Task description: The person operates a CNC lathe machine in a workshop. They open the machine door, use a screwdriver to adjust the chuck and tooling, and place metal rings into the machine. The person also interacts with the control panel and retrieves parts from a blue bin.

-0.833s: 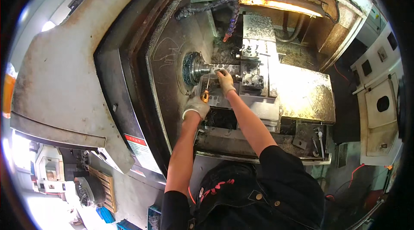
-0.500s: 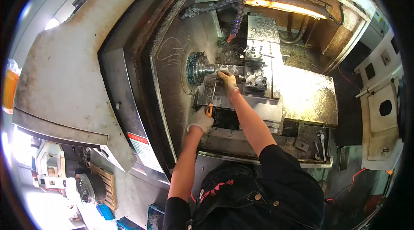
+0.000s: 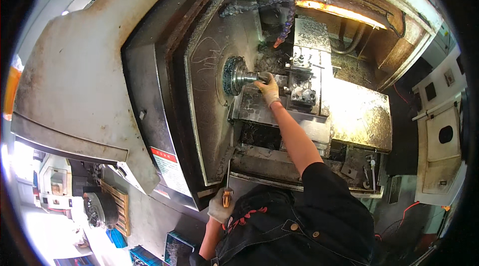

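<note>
My gloved right hand (image 3: pixel 269 89) reaches into a lathe, its fingers closed around the dark end of a round metal part (image 3: pixel 262 76) at the front of the chuck (image 3: pixel 232 77). Whether that part is clamped or loose, I cannot tell. Down by the machine's front edge, my gloved left hand (image 3: pixel 219 209) is closed round an orange-handled tool (image 3: pixel 227 198). Its thin straight metal shaft points up, away from me; the tip's shape is too small to make out. Just right of my right hand stands the tool post (image 3: pixel 303 94) on its slide.
A segmented coolant hose (image 3: pixel 285 31) hangs behind the chuck. The slide's metal cover (image 3: pixel 361 114), scattered with chips, extends to the right. Wrenches (image 3: pixel 372 171) lie at the front right corner. The machine door (image 3: pixel 144 116) stands at left, and blue crates (image 3: pixel 178 248) sit on the floor.
My left hand has drawn the orange-handled tool back from beside the chuck toward my body. My right hand stays at the round part, its grip slightly shifted. The whole view has shifted a little.
</note>
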Available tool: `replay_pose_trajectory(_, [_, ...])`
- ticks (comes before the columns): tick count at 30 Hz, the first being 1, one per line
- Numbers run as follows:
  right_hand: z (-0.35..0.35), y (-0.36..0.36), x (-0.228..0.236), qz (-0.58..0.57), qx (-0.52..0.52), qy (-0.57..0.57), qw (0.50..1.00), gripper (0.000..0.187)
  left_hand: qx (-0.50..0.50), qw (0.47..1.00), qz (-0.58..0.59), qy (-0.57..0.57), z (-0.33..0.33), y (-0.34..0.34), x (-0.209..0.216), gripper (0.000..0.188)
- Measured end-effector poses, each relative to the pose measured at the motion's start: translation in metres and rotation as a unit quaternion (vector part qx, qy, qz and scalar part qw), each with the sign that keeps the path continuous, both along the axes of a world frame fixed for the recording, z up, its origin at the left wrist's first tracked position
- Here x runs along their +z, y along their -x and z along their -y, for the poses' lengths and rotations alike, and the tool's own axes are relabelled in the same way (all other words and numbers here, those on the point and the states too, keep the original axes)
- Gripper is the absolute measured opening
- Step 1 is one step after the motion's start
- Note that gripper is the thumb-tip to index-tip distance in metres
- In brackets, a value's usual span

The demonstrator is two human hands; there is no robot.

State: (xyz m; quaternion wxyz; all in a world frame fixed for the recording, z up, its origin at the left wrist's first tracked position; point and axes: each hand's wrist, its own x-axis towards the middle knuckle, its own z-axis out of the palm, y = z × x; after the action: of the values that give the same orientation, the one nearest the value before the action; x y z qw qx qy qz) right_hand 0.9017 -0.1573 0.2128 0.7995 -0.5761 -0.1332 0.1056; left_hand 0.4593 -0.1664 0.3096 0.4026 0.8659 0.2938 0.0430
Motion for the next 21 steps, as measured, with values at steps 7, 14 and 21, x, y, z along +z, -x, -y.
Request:
replay_pose_trajectory(7, [0.007, -0.001, 0.013, 0.086, 0.037, 0.216, 0.972, 0.055, -0.014, 0.999, 0.020, 0.042, 0.002, 0.036, 0.047, 0.034])
replay_pose_trajectory(14, [0.006, -0.011, 0.014, -0.021, 0.054, 0.163, 0.985, 0.045, 0.043, 0.989, 0.063, -0.126, -0.089, 0.141, 0.116, 0.037])
replay_pose_trajectory(21, [0.005, -0.054, -0.028, 0.014, 0.064, 0.156, 0.986, 0.052, -0.001, 0.918, 0.138, -0.371, -0.169, 0.065, 0.200, 0.032])
